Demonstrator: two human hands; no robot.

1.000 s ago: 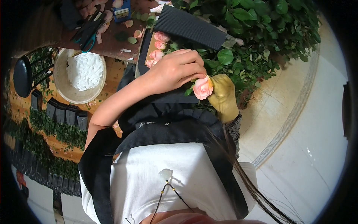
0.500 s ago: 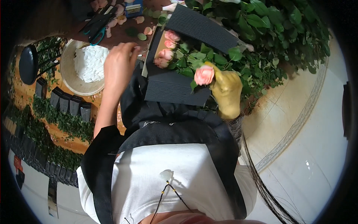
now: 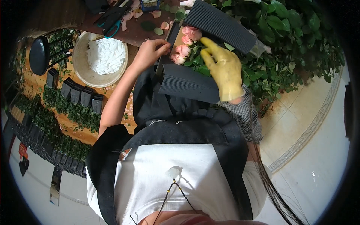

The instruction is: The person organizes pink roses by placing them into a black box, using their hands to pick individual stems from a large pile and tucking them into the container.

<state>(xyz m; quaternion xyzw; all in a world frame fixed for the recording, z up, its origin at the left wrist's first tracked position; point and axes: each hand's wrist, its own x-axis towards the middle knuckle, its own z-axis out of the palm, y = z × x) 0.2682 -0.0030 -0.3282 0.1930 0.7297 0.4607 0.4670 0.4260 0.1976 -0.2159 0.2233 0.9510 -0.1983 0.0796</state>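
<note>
Several pink roses (image 3: 180, 54) lie with their leafy stems on a brown board, between two black corrugated cardboard flaps, an upper one (image 3: 221, 26) and a lower one (image 3: 189, 83). My right hand (image 3: 224, 67), in a yellow glove, reaches over the leaves just right of the blooms. Its fingers are stretched and apart, the tips close to the uppermost rose. Bare and bent at the wrist, my left hand (image 3: 150, 54) is at the left edge of the cardboard. Thumb and forefinger come together there; whatever is between them, if anything, cannot be made out.
On the left stands a round tub (image 3: 122, 77) of small white sticks. Scissors with teal handles (image 3: 112, 26) and loose petals lie on the dark red table (image 3: 138, 30). Leafy stems (image 3: 281, 48) are piled at the upper right. Black-wrapped bundles (image 3: 77, 93) line the left; a black stool (image 3: 38, 55) stands behind.
My right hand has moved up from near the lower flap to the blooms, and the single rose it held no longer shows in it. My left hand has moved right, to the cardboard's edge.
</note>
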